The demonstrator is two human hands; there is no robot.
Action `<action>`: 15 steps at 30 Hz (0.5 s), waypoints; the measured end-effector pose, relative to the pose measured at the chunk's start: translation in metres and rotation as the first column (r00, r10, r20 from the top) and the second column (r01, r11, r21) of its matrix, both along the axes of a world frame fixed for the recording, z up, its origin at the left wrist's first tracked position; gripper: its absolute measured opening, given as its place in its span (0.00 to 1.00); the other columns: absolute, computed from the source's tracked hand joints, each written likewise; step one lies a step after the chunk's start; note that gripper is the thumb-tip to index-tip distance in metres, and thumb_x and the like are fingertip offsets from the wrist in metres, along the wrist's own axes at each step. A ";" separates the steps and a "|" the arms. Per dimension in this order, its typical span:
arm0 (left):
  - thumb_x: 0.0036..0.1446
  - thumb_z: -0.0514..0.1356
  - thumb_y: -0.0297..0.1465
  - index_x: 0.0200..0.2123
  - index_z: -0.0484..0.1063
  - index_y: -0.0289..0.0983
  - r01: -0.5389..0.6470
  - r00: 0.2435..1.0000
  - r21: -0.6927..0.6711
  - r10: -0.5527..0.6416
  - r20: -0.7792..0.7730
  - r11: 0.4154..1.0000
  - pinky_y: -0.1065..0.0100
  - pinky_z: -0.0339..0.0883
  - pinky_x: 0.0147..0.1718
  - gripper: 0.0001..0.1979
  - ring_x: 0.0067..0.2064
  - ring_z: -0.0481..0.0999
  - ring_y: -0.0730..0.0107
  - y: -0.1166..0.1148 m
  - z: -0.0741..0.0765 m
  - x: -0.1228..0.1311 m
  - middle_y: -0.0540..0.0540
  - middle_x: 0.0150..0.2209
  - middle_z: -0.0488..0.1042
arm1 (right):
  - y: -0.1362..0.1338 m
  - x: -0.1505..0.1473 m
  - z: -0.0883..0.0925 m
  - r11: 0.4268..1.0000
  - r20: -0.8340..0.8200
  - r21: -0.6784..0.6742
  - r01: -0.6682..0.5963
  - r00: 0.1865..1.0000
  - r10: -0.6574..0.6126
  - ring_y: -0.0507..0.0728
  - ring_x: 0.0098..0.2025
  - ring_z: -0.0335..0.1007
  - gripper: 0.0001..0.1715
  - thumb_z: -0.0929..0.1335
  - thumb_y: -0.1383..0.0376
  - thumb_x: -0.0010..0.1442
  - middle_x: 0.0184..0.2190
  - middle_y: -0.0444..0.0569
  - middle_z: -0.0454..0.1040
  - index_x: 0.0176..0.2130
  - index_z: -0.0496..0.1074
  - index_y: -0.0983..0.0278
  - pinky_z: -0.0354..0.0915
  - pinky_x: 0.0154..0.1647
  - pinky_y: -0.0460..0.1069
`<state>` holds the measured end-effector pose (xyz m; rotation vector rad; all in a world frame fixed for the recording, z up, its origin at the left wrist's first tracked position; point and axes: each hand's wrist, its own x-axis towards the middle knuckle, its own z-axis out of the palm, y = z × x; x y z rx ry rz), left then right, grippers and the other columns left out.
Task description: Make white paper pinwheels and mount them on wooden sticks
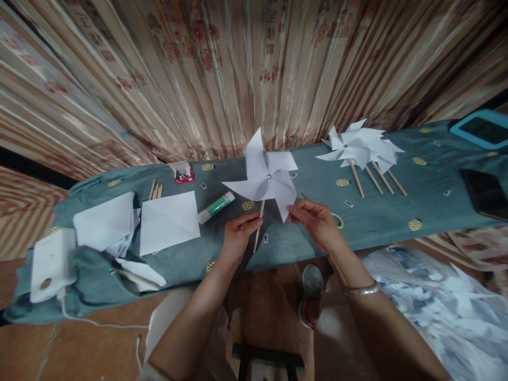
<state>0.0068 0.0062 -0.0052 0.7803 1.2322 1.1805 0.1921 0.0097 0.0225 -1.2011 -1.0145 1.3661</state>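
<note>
Tablecloth [381,217]: long, narrow, gray-green, pineapple print. Pleated patterned curtain [238,79] behind. White paper pinwheel [260,182], pointed folded blades, held over mid-table. Left hand [239,233] pinching its wooden stick [256,241], right hand [317,219] pinching the lower blade.

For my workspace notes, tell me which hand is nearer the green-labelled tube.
Left. The left hand is just right of the tube; the right hand is farther right, past the pinwheel's stick.

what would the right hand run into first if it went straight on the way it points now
The pinwheel: the right hand already touches its lower blade. Past that, the wooden stick seems next, though depth is unclear.
</note>
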 end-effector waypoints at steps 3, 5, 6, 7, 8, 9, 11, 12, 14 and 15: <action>0.35 0.73 0.34 0.30 0.83 0.39 -0.005 1.000 0.002 0.005 0.000 1.000 0.62 0.70 0.44 0.13 0.36 0.79 0.64 0.000 0.000 0.000 0.46 0.32 0.82 | -0.001 -0.005 0.001 1.000 0.000 -0.007 -0.025 1.000 0.025 0.51 0.25 0.69 0.21 0.78 0.46 0.43 0.21 0.42 0.75 0.22 0.76 0.60 0.66 0.32 0.49; 0.35 0.73 0.34 0.30 0.83 0.39 -0.006 1.000 0.000 0.006 -0.004 1.000 0.61 0.70 0.44 0.14 0.36 0.79 0.63 0.000 -0.001 0.001 0.46 0.32 0.82 | -0.002 -0.008 0.002 0.999 -0.008 -0.018 -0.038 0.999 0.038 0.51 0.25 0.70 0.21 0.78 0.46 0.42 0.21 0.42 0.76 0.22 0.76 0.60 0.66 0.32 0.50; 0.35 0.73 0.34 0.30 0.83 0.38 -0.008 1.000 0.001 0.008 -0.005 1.000 0.61 0.70 0.44 0.14 0.36 0.79 0.63 0.000 -0.001 0.001 0.46 0.31 0.82 | -0.003 -0.009 0.002 0.999 -0.013 -0.026 -0.042 0.999 0.042 0.51 0.25 0.70 0.21 0.78 0.46 0.42 0.22 0.42 0.77 0.22 0.76 0.60 0.66 0.32 0.50; 0.35 0.73 0.34 0.30 0.83 0.38 -0.010 1.000 0.002 0.010 -0.007 1.000 0.61 0.70 0.44 0.14 0.36 0.79 0.64 0.000 -0.001 0.001 0.46 0.31 0.82 | -0.003 -0.010 0.002 0.998 -0.017 -0.033 -0.046 0.999 0.045 0.51 0.26 0.71 0.21 0.78 0.47 0.42 0.22 0.43 0.77 0.22 0.76 0.60 0.67 0.32 0.50; 0.35 0.73 0.34 0.30 0.83 0.38 -0.011 1.000 0.005 0.011 -0.007 1.000 0.62 0.70 0.44 0.13 0.36 0.79 0.64 0.000 -0.001 0.001 0.46 0.31 0.82 | -0.003 -0.011 0.002 0.998 -0.021 -0.037 -0.049 0.999 0.048 0.52 0.26 0.71 0.21 0.78 0.47 0.42 0.22 0.43 0.77 0.22 0.76 0.60 0.67 0.32 0.49; 0.35 0.73 0.34 0.29 0.83 0.38 -0.010 1.000 0.007 0.010 -0.006 1.000 0.62 0.70 0.44 0.13 0.36 0.79 0.64 0.000 -0.001 0.001 0.47 0.31 0.82 | -0.004 -0.012 0.002 0.998 -0.023 -0.040 -0.050 0.999 0.049 0.51 0.26 0.71 0.21 0.78 0.47 0.42 0.22 0.43 0.77 0.22 0.77 0.60 0.67 0.32 0.49; 0.35 0.73 0.34 0.29 0.83 0.38 -0.008 1.000 0.008 0.008 -0.002 1.000 0.62 0.70 0.44 0.13 0.35 0.78 0.65 0.000 -0.001 0.001 0.47 0.31 0.82 | -0.005 -0.015 0.001 0.998 -0.029 -0.046 -0.050 0.998 0.048 0.51 0.26 0.71 0.20 0.78 0.48 0.42 0.22 0.44 0.78 0.22 0.77 0.61 0.67 0.32 0.49; 0.35 0.73 0.34 0.29 0.83 0.38 -0.006 1.000 0.005 0.006 0.000 1.000 0.62 0.70 0.44 0.13 0.35 0.78 0.65 0.000 -0.001 0.002 0.47 0.31 0.82 | -0.005 -0.016 0.001 0.997 -0.032 -0.051 -0.050 0.998 0.049 0.51 0.26 0.71 0.20 0.78 0.49 0.42 0.22 0.44 0.78 0.22 0.77 0.61 0.68 0.32 0.49; 0.35 0.74 0.34 0.29 0.83 0.38 -0.008 1.000 -0.003 0.008 0.007 1.000 0.62 0.70 0.44 0.14 0.35 0.79 0.64 0.000 -0.001 0.002 0.46 0.31 0.82 | -0.005 -0.018 0.001 0.997 -0.039 -0.058 -0.053 0.998 0.051 0.51 0.26 0.72 0.20 0.79 0.49 0.42 0.22 0.45 0.79 0.22 0.77 0.61 0.68 0.33 0.49; 0.34 0.74 0.34 0.29 0.83 0.38 -0.011 1.000 -0.005 0.011 0.010 1.000 0.62 0.70 0.44 0.14 0.35 0.79 0.64 0.000 0.000 0.002 0.46 0.31 0.82 | -0.005 -0.019 0.000 0.997 -0.041 -0.059 -0.057 0.998 0.055 0.52 0.26 0.72 0.20 0.79 0.49 0.42 0.22 0.45 0.79 0.22 0.77 0.61 0.69 0.33 0.49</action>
